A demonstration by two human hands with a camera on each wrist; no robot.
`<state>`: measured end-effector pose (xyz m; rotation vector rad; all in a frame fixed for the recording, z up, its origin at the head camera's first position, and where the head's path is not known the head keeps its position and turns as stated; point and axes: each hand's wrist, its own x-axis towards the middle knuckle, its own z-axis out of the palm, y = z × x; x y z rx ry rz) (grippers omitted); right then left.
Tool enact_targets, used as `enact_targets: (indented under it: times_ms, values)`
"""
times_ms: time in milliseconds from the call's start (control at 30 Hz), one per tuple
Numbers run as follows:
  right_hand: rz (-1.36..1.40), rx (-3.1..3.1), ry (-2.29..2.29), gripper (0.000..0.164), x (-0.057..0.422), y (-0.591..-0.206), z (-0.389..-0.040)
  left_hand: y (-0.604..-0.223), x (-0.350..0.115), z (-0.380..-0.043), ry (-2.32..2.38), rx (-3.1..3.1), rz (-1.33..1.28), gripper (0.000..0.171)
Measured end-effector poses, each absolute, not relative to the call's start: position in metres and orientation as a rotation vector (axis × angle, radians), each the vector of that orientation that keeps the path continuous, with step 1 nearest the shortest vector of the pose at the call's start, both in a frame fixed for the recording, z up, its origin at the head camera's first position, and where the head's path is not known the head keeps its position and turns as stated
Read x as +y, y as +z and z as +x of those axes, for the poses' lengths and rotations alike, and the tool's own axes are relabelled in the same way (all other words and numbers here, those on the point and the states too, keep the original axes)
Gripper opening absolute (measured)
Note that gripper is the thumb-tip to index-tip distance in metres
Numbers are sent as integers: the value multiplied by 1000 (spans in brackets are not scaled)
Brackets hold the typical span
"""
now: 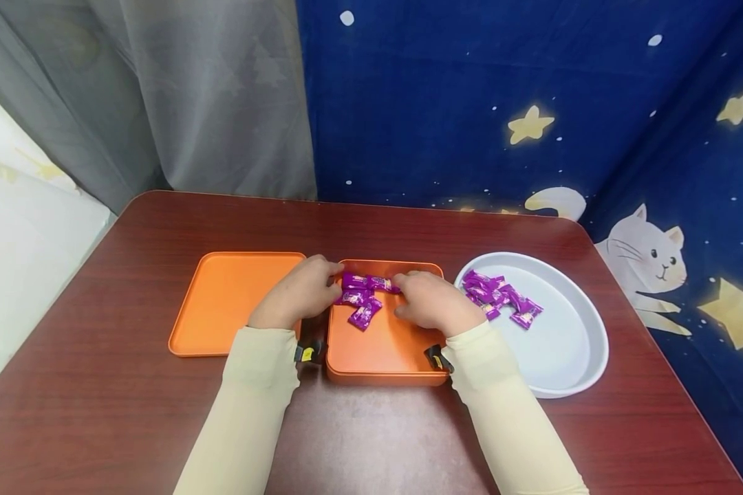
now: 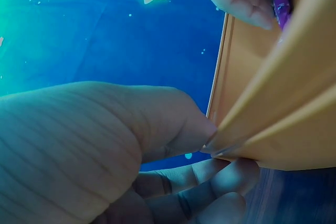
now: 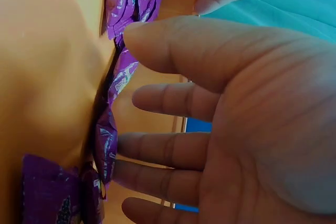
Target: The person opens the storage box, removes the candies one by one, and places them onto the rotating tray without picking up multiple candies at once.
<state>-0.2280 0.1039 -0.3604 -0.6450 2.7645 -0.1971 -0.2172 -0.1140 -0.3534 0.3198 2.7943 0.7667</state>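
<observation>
A shallow orange box (image 1: 396, 347) sits on the table with several purple-wrapped candies (image 1: 364, 314) bunched at its far left. My left hand (image 1: 300, 294) is at the box's far left corner; in the left wrist view, its thumb and fingers (image 2: 239, 174) pinch the rim there. Over the far right part of the box, my right hand (image 1: 436, 300) reaches in from the right. The right wrist view shows its loosely spread fingers (image 3: 163, 148) touching the purple wrappers (image 3: 106, 142), with the thumb at a wrapper's end.
Left of the box lies a flat orange lid (image 1: 235, 295), partly hidden by the left hand. On the right stands a round white tray (image 1: 560, 344) with several more purple candies (image 1: 501, 297). Curtains (image 1: 421, 103) hang behind the brown table (image 1: 99, 357).
</observation>
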Motion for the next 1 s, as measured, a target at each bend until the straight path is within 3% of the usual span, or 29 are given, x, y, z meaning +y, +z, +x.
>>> enact_targets:
  times_ms: [367, 567, 800, 1000]
  values:
    - [-782, 2780, -145, 39, 100, -360, -226, -353, -115, -217, 774, 2784, 320, 48]
    - [-827, 2784, -110, 37, 97, -363, -225, -354, -115, -218, 776, 2782, 320, 48]
    - [-855, 2755, -132, 13, 92, -367, -223, -353, -115, -218, 775, 2784, 316, 48]
    - [-866, 2745, -141, 12, 93, -368, -223, -354, -115, -218, 779, 2777, 319, 49]
